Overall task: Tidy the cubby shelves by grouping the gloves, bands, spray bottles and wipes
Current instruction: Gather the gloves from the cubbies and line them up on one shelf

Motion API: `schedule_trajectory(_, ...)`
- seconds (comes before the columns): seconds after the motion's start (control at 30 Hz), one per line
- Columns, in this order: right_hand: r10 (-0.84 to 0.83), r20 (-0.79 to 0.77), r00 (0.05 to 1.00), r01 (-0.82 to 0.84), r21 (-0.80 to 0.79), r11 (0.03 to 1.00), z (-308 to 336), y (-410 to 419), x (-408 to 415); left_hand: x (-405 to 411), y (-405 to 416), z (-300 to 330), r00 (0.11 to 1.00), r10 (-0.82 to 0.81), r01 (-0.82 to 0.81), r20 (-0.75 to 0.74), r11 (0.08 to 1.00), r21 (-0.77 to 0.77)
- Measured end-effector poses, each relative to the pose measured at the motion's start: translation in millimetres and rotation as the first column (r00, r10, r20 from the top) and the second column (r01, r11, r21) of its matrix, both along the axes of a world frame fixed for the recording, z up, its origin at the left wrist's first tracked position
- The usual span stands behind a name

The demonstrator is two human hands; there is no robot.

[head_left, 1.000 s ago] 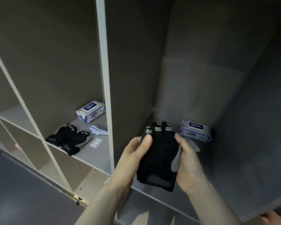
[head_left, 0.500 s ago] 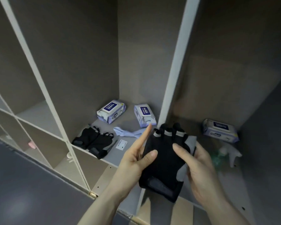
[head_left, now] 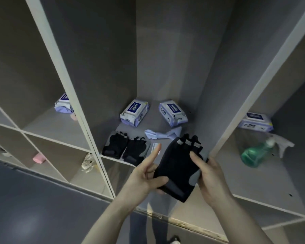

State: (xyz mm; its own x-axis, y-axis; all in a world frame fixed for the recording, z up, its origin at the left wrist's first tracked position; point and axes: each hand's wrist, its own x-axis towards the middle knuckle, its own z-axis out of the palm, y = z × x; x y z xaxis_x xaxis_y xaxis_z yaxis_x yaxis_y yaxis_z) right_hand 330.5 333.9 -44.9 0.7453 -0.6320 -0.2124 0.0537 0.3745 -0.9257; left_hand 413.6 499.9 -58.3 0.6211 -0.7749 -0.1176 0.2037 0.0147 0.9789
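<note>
Grey cubby shelves [head_left: 102, 154] remain mixed at centre frame, while left hand [head_left: 144, 180] and right hand [head_left: 209, 178] grip one black glove [head_left: 180, 166], unplaced.

The glove [head_left: 179, 166] you hold is black with grey panels and grey bands at the finger openings. The pair [head_left: 125, 149] on the middle shelf is black too, with grey along one edge. The wipes [head_left: 134, 112] packs are pale lavender and white with dark blue labels. A light blue band [head_left: 163, 134] lies between them. The bottle [head_left: 254, 154] on the right is translucent green with a white sprayer. Lower left, a block [head_left: 38, 158] is pink. The shelves [head_left: 63, 71] are grey with white edges.
</note>
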Motion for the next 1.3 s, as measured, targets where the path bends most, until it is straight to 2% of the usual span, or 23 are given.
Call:
schedule_trajectory(0.17, -0.044, -0.104, 0.994, 0.038, -0.056, 0.998, -23, -5, 25, 15, 4, -19, 0.999, 0.039, -0.039, -0.009, 0.999, -0.002)
schedule_trajectory(0.3, 0.077, -0.23, 0.97, -0.1, -0.088, 0.991, -46, -10, 37, 23, -4, -38, 0.988, 0.148, -0.15, -0.05, 0.988, -0.031)
schedule_trajectory(0.43, 0.234, -0.219, 0.947, -0.27, -0.15, 0.951, -65, -6, 42, 39, -10, -59, 0.977, 0.196, -0.197, -0.083, 0.98, -0.007)
schedule_trajectory(0.83, 0.247, -0.362, 0.899, -0.349, -0.253, 0.902, -119, -39, 108, 105, -52, -116, 0.981, 0.195, -0.191, 0.009, 0.945, 0.266)
schedule_trajectory(0.9, 0.268, -0.461, 0.846, -0.425, -0.279, 0.861, -134, -45, 113, 109, -55, -118, 0.979, 0.146, -0.19, 0.139, 0.9, 0.393)
schedule_trajectory(0.97, 0.193, -0.632, 0.75, -0.529, -0.399, 0.749, -151, -50, 113, 110, -50, -121, 0.911, 0.084, -0.293, 0.403, 0.82, 0.491)
schedule_trajectory(1.03, 0.069, -0.708, 0.703, -0.613, -0.553, 0.564, -166, -52, 110, 114, -39, -120, 0.782, 0.109, -0.454, 0.614, 0.775, 0.44)
schedule_trajectory(1.1, 0.038, -0.7, 0.713, -0.657, -0.649, 0.383, -175, -50, 107, 127, -27, -120, 0.709, 0.167, -0.506, 0.685, 0.797, 0.329)
schedule_trajectory(1.13, 0.037, -0.703, 0.71, -0.684, -0.677, 0.273, -179, -47, 106, 134, -22, -122, 0.679, 0.146, -0.499, 0.719, 0.811, 0.307)
schedule_trajectory(1.2, 0.038, -0.746, 0.665, -0.747, -0.664, 0.027, -187, -42, 106, 146, -16, -132, 0.572, -0.046, -0.463, 0.819, 0.806, 0.369)
schedule_trajectory(1.23, 0.043, -0.775, 0.63, -0.773, -0.632, -0.062, -191, -40, 106, 151, -14, -139, 0.528, -0.197, -0.436, 0.826, 0.771, 0.463)
schedule_trajectory(1.3, 0.022, -0.835, 0.55, -0.826, -0.548, -0.13, -200, -37, 106, 157, -9, -157, 0.492, -0.492, -0.372, 0.719, 0.627, 0.684)
